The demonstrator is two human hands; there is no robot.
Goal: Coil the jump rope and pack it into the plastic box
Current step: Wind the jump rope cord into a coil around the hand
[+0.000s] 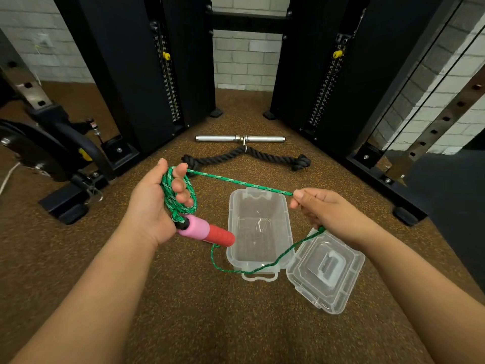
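The green jump rope (241, 183) is partly wound in loops around the fingers of my left hand (157, 198). Its pink and red handle (207, 231) hangs just below that hand's heel. A taut stretch of rope runs across to my right hand (322, 208), which pinches it between thumb and fingers. From there the rope drops in a slack loop over the front edge of the clear plastic box (258, 227), which stands open on the floor. The box's clear lid (325, 269) lies to its right. The rope's other end is hidden.
A black rope attachment (246, 157) and a metal bar handle (240, 139) lie on the brown speckled floor beyond the box. Black cable-machine columns (147, 69) stand left and right, with a base foot (68, 206) at the left.
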